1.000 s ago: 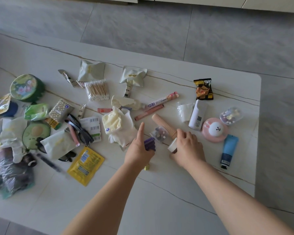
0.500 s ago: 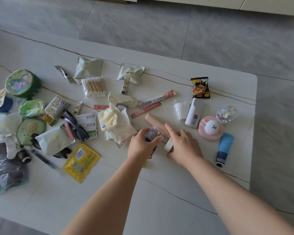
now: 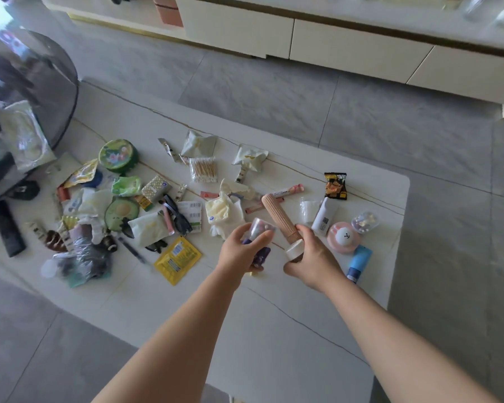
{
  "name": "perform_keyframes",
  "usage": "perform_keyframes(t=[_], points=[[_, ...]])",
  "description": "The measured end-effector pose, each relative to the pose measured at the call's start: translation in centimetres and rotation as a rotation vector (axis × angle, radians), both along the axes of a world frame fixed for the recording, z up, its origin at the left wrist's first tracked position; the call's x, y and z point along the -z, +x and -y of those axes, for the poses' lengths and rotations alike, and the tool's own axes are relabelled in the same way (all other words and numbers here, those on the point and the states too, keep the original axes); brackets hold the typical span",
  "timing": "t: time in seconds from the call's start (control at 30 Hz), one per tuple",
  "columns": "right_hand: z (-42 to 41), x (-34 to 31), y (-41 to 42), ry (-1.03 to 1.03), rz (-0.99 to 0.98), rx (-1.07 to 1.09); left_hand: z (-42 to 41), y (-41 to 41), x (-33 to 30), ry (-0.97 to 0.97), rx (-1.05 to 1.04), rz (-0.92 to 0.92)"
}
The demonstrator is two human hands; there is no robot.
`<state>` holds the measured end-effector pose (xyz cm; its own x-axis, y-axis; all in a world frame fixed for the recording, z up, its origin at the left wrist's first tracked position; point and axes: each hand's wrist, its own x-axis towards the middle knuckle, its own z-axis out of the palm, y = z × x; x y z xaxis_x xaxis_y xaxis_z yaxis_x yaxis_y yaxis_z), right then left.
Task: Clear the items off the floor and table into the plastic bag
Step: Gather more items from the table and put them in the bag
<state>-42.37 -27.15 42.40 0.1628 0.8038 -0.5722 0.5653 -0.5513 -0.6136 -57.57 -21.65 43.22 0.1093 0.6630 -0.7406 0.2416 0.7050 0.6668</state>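
My left hand grips a small clear packet together with a purple item, lifted above the white marble table. My right hand holds a ribbed peach tube by its white cap end, raised and tilted away from me. Many small things lie scattered over the table: a green round tin, cotton swabs, a yellow sachet, a pink round case, a blue tube. A crumpled plastic bag lies at the table's left.
A dark smoky transparent chair stands at the far left. A long white low cabinet runs along the back. Grey tiled floor surrounds the table. A black remote-like bar lies at the left edge.
Both hands have lifted off the table: the left has taken up the clear packet, the right has raised the ribbed tube. The camera has tilted up, showing chair and cabinet.
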Motion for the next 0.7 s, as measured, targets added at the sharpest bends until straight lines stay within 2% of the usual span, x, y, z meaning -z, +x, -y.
perform_keyframes(t=[0.2, 0.33, 0.7], points=[[1.7, -10.1, -4.3, -0.009, -0.279, 0.077, 3.1, -5.5, -10.3, 0.014, -0.168, 0.051], [2.6, -15.5, -8.5, -0.006, -0.379, 0.054, 6.4, -10.5, -15.7, 0.043, -0.306, 0.056], [4.4, -25.0, -25.0, -0.125, -0.555, -0.262, 14.8, -26.8, -25.3, 0.122, -0.698, 0.069]])
